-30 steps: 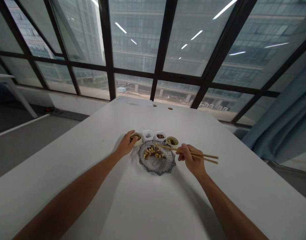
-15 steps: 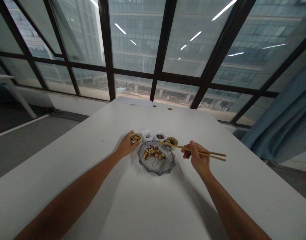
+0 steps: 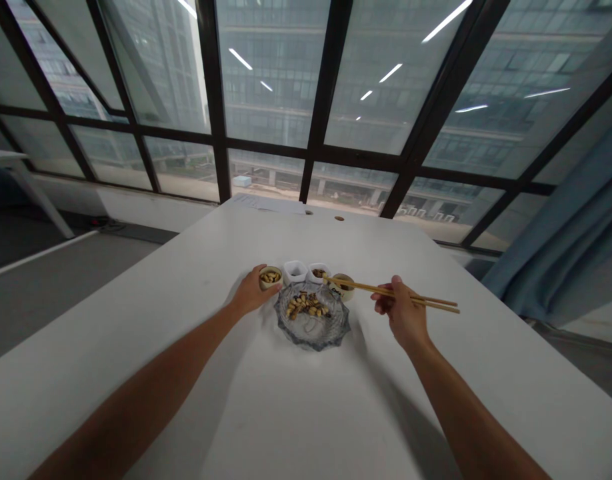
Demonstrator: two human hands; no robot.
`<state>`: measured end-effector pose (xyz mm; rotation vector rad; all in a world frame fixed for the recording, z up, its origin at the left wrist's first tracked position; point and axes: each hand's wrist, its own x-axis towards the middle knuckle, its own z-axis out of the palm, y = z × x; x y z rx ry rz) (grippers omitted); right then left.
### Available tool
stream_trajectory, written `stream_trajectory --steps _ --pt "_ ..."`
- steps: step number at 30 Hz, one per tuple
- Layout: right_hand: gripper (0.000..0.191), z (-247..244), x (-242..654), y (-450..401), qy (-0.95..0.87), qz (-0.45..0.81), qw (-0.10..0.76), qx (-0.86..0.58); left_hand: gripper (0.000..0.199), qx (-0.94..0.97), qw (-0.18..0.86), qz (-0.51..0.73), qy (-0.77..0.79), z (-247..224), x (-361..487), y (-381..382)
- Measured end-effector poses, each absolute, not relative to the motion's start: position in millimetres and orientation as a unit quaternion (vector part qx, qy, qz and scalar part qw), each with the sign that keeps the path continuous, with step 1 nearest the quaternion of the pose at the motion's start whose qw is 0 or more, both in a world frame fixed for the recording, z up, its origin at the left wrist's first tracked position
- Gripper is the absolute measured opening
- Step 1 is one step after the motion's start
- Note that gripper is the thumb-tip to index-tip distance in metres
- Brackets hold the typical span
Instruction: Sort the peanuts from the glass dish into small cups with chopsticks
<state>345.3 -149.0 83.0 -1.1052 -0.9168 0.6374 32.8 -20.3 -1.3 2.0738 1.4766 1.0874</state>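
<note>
My left hand [image 3: 251,293] is wrapped round the side of a small tan cup [image 3: 265,285] of peanut-like pieces, with the thumb in front. My right hand [image 3: 405,310] grips a pair of wooden chopsticks [image 3: 369,287]. Their tips reach left over another tan cup [image 3: 347,293], close to a white dish [image 3: 318,280] of dark bits. Whether the tips pinch anything is too small to tell. Between my hands stands a scalloped glass bowl [image 3: 306,337] with a mix of pale nuts and dark pieces [image 3: 309,305] in it. A second white dish [image 3: 295,272], with something dark inside, sits beside the left cup.
Everything stands on a long white table [image 3: 266,400]. Sheets of paper [image 3: 271,203] lie at its far end, near two round holes. Dark-framed windows rise behind, a blue curtain [image 3: 556,247] hangs at the right, and another table [image 3: 31,180] is at the left.
My right hand has shifted slightly right and back, and the chopstick tips have risen a little toward the right white dish. The left hand stays on its cup.
</note>
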Motion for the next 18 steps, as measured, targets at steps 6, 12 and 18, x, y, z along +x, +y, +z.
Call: stream_trajectory --steps 6,12,18 --pt "0.050 78 361 -142 -0.354 0.342 0.719 -0.491 0.070 0.735 0.198 0.388 0.519 2 33 -23" --pt "0.049 87 328 -150 -0.433 0.243 0.708 -0.502 0.071 0.742 0.197 0.399 0.502 2 35 -23" --pt "0.053 92 265 -131 -0.599 0.228 0.599 -0.481 0.070 0.747 0.199 0.413 0.482 1 35 -23"
